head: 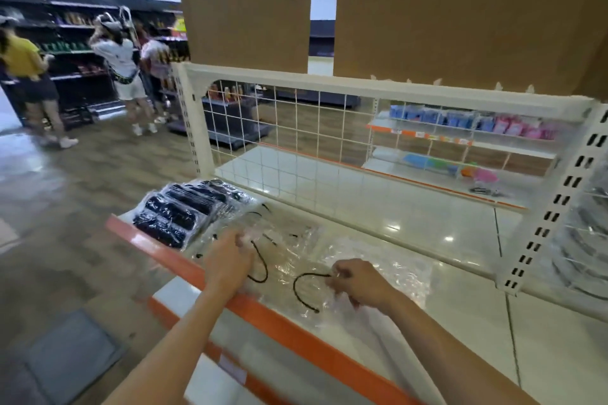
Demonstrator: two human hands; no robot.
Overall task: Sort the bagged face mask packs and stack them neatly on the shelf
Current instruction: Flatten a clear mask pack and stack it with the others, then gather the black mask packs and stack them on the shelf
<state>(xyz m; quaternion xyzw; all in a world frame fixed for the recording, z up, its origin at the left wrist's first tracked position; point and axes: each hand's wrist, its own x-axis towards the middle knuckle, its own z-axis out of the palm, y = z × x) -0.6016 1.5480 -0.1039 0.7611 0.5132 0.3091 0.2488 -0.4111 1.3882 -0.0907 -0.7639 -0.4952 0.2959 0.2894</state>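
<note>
The bagged face mask packs [184, 212] are seen as a fanned, overlapping stack of black masks in clear glossy plastic, laid on the white shelf [411, 227] at its far-left corner, at about ten o'clock from the hands. Individual packs in the stack cannot be counted, since glare and blur merge their edges. Just beside the stack, toward four o'clock, a spread of loose clear bags [371, 270] is laid flat on the shelf; their contents are hard to make out, and only thin black ear loops [304, 289] are clearly shown through the plastic. The left hand [230, 260] is placed over the near-left edge of this clear plastic with fingers curled on it, though the exact grip is blurred. The right hand [360, 281] is closed in a pinch on the plastic at the end of a black loop. Both forearms are cut off by the bottom edge. The shelf's orange front strip [289, 332] runs below the hands. A white wire grid back panel [296, 128] stands at twelve o'clock, with brown cardboard boxes [460, 16] above it, cropped at the top. Through the grid, blue and pink packets on another rack [470, 128] are seen indistinctly. At ten o'clock, people [121, 66] stand by dark shelving, blurred
</note>
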